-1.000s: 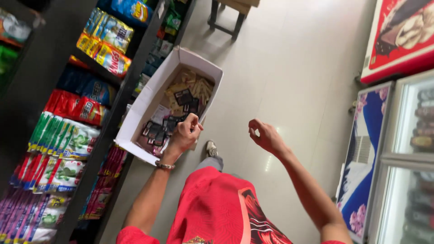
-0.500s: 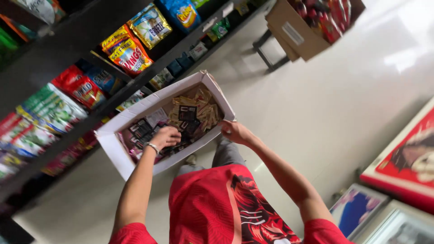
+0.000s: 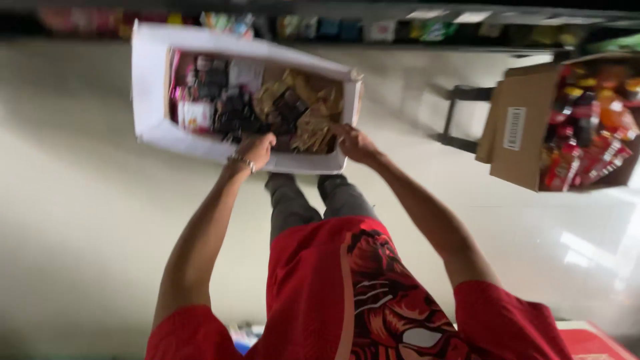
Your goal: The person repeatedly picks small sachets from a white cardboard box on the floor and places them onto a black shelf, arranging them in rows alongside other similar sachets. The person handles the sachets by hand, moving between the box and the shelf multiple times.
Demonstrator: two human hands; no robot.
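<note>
Box (image 3: 150,87) rim betw. hands (both gripping)

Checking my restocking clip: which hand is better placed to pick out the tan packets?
Probably the right hand: it is at the white box edge beside the tan packets; the left hand is nearer the dark ones.

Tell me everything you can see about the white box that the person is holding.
The white box is a long, shallow open tray, cardboard by its look, with a brown inner wall. It lies roughly level, its long side across the view, above the pale floor. Inside lie many small packets: dark, pink and tan ones, blurred. The left hand grips its near wall, fingers reaching inside; the right hand holds the same wall near the right corner.
</note>
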